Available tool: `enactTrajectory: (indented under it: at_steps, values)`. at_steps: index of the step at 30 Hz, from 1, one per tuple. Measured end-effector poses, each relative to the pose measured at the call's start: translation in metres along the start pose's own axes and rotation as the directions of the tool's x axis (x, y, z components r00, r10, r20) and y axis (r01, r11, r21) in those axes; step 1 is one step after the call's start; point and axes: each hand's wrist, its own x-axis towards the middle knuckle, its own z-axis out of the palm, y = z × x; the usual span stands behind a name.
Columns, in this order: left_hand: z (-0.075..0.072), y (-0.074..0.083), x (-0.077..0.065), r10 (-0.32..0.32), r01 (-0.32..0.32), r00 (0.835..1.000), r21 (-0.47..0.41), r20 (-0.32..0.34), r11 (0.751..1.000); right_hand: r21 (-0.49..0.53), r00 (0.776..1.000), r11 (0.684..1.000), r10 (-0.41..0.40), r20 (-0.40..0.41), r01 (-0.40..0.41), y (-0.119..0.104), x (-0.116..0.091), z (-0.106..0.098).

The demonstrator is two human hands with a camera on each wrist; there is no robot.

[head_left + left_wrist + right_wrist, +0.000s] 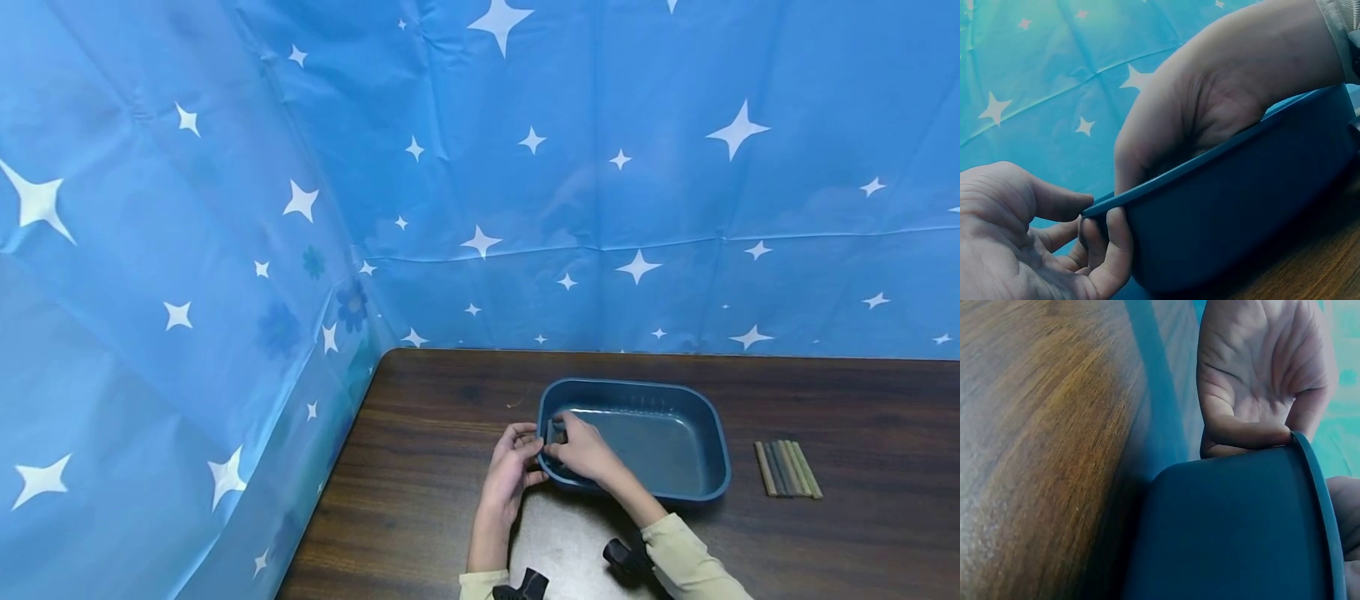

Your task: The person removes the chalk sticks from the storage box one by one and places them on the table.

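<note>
A blue rectangular plastic basin (651, 492) with rounded corners stands on the table. My left hand (510, 471) is at its left end; in the left wrist view the thumb and fingers of the left hand (1016, 234) hold the rim (1166, 178) from outside. My right hand (588, 450) reaches over the near side into the basin's left end. Its thumb and forefinger stand a little apart by the inner left wall. Something small and greyish shows between them, too unclear to name. The basin wall (1222, 512) hides the right fingertips in both wrist views.
Several thin sticks (787, 469) in tan, grey and green lie side by side to the basin's right. The dark wood-grain table (420, 508) ends at a back edge and a slanting left edge. Blue star-printed sheeting (540, 192) hangs behind and to the left.
</note>
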Motion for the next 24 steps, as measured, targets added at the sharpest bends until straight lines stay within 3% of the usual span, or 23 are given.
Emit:
enactTrajectory:
  at_steps: [11,24]
  values:
    - [0.0011,0.0004,-0.0016,0.010,-0.010,1.000,0.008,0.004,1.000,0.038,0.998,0.998,0.058,0.007,-0.058,0.0021,0.0062,0.0016]
    - [0.0012,-0.0004,-0.0004,-0.005,0.005,1.000,0.002,0.002,1.000,0.094,0.998,0.994,0.054,0.011,-0.055,0.0031,0.0052,0.0014]
